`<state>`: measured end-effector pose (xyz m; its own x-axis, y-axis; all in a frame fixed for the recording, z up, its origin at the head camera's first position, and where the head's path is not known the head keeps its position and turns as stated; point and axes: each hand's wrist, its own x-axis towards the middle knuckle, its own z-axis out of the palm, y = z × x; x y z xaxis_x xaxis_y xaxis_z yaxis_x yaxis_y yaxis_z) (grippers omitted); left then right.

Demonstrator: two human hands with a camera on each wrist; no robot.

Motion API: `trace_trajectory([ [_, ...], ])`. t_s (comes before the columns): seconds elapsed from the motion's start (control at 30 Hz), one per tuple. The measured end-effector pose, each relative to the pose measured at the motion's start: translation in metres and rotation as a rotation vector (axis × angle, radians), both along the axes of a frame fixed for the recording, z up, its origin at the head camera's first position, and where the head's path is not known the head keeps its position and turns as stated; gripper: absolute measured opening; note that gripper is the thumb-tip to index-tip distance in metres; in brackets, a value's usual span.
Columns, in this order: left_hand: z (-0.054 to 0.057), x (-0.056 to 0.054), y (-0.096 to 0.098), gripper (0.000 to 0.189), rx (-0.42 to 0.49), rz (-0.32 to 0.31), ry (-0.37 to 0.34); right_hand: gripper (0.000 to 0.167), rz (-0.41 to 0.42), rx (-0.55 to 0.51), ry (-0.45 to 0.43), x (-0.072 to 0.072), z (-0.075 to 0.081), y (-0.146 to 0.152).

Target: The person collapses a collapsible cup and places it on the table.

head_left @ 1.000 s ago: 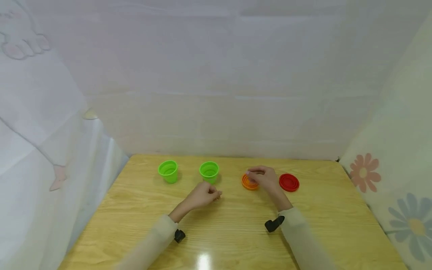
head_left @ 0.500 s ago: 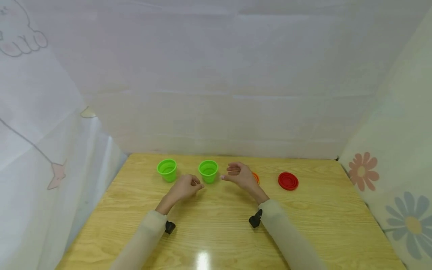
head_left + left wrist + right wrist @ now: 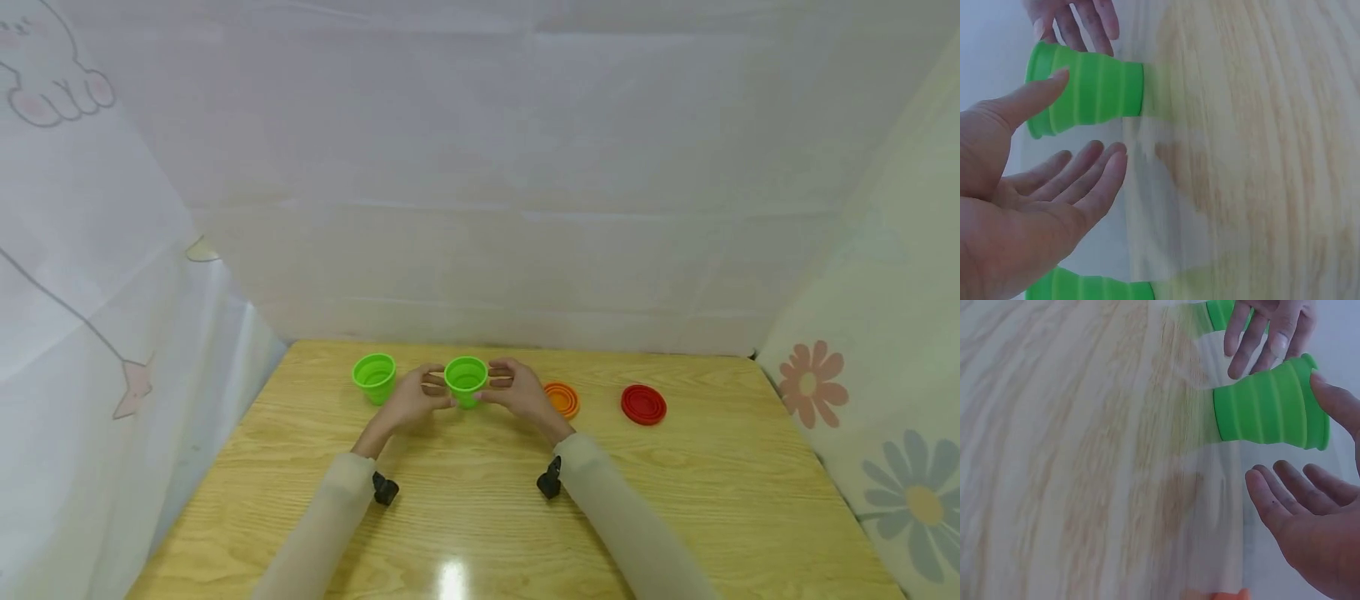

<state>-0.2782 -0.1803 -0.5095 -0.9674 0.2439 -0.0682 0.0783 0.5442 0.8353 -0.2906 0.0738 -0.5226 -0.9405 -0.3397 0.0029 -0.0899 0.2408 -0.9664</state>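
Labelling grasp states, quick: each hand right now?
Left hand: open, beside the green cup between both hands; contact unclear.
Right hand: open, across that cup; contact unclear.

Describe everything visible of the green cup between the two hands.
The green cup stands upright on the wooden table, open mouth up. Its stepped, banded wall flares from a narrower base to a thick rim and looks like soft silicone, extended. The left-hand grip and right-hand grip flank it, not closed; whether either touches it is unclear.
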Motion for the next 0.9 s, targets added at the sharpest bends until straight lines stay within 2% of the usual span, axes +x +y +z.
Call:
trace_trajectory([
  [0.13,-0.003,-0.006,-0.003,0.083,0.088,-0.021,-0.013,0.071,0.024,0.0,0.013,-0.002,0.0,-0.005],
  [0.33,-0.006,-0.011,-0.005,0.086,0.141,-0.069,-0.027,0.069,0.053,-0.014,0.018,-0.004,0.001,-0.01],
  [0.67,-0.009,-0.014,-0.005,0.071,0.203,-0.123,-0.039,0.07,0.065,-0.028,-0.017,-0.005,0.0,-0.01],
  [0.9,-0.009,-0.012,-0.003,0.067,0.201,-0.119,-0.025,0.067,0.061,-0.052,-0.024,-0.003,0.002,-0.008],
])
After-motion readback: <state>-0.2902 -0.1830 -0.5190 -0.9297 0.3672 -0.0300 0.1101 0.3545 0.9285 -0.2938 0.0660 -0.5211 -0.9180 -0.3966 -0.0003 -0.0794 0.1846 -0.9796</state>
